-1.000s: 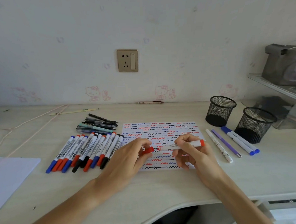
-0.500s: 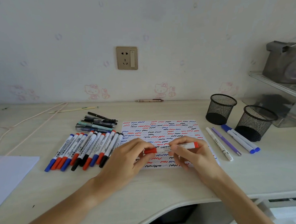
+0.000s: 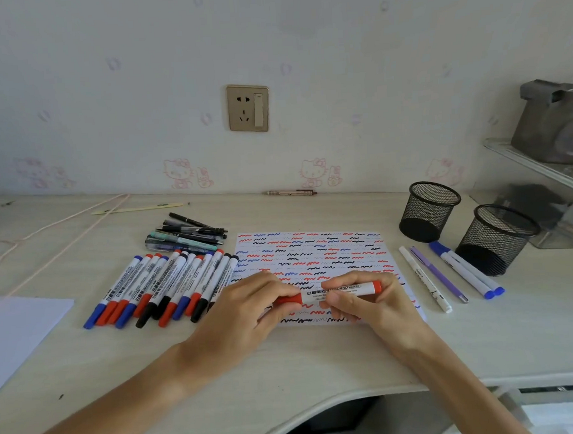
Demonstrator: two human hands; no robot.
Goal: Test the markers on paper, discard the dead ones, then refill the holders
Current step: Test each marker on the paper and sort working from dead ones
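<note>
With the red whiteboard marker (image 3: 340, 291) held level just above the near edge of the scribbled paper (image 3: 313, 248), barrel pinched in the right hand (image 3: 366, 304) and red cap (image 3: 291, 299) pinched in the left hand (image 3: 250, 315), press cap straight along barrel axis until seated, avoiding twist or tilt.

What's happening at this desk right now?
A person holds a red whiteboard marker level over the scribbled test paper. The left hand pinches its red cap; the right hand grips the barrel. The cap looks seated on the marker. A row of markers lies to the left. Both mesh holders look empty.
</note>
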